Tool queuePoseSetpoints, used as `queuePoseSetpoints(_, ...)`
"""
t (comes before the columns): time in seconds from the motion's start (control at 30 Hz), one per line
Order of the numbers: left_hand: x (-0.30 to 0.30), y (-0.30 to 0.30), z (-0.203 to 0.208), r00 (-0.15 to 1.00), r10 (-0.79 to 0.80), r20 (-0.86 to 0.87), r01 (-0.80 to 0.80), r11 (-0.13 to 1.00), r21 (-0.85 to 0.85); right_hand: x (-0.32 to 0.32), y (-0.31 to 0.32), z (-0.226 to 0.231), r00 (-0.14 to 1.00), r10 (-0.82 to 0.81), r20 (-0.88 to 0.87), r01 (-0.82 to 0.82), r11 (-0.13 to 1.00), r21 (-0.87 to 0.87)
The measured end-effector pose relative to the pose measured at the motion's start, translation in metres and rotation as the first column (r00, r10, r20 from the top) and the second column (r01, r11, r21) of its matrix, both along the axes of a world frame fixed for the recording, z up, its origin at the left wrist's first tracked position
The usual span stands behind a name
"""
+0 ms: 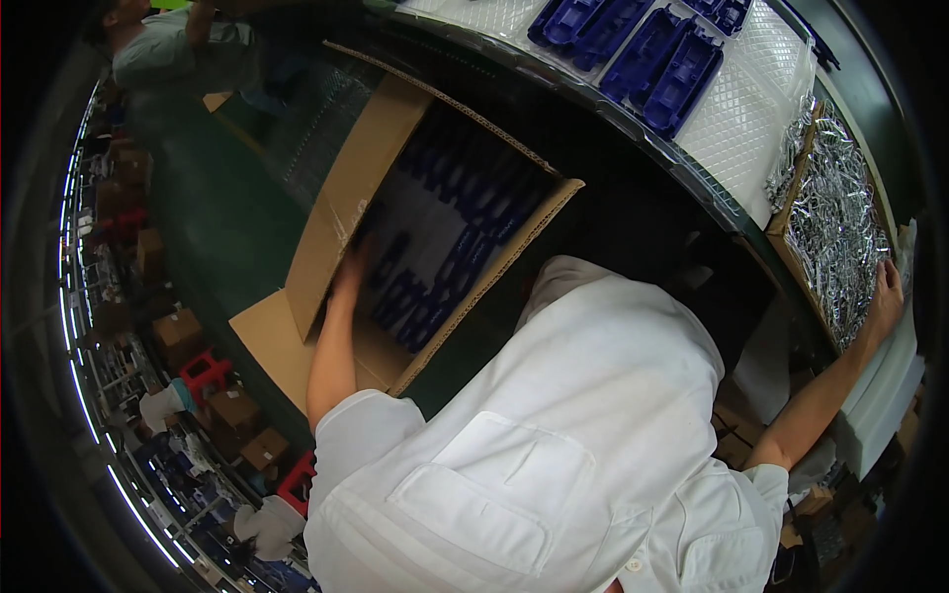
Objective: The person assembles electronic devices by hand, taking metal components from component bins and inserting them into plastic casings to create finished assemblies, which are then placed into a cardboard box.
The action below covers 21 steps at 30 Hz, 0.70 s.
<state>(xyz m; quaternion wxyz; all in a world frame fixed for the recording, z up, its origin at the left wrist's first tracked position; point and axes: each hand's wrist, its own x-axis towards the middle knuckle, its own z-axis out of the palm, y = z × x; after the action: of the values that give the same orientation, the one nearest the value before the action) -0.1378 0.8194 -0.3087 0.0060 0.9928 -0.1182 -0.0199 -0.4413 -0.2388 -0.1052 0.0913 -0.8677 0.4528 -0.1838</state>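
My left hand (353,262) reaches into an open cardboard box (361,183) on the left. Its fingers are dim and blurred, so what they touch or hold is not clear. Inside the box, blue plastic parts (465,252) lie in rows around a paler patch. Far to the right, my right hand (890,289) is at the outer edge of a shallow carton (788,225) filled with small shiny silver pieces (840,217). The fingers there look curled together, and anything between them is too small to name.
A table (736,148) covered with quilted clear plastic runs along the far side, bearing dark blue plastic housings (662,69). White foam sheets (880,415) stand beside my right forearm. Another person (183,54) is at the upper left. Cartons (178,331) and red stools (205,374) line the left.
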Motion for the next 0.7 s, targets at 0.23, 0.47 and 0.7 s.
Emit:
queuePoseSetpoints(0.23,0.003,-0.059,0.088,0.994,0.104,-0.017,-0.104,0.942,-0.318,0.002,0.024,0.013,0.996,-0.077,0.038,0.079,0.996,-0.041)
queuePoseSetpoints(0.47,-0.034,-0.229,0.244,0.865,-0.119,-0.487,-0.464,0.176,-0.868,-0.047,-0.009,-0.015,0.921,-0.061,0.385,-0.067,0.948,0.311)
queuePoseSetpoints(0.7,-0.093,-0.352,0.327,0.853,-0.431,-0.293,-0.352,-0.062,-0.934,-0.064,0.102,0.034,0.767,-0.211,0.606,-0.132,0.872,0.471)
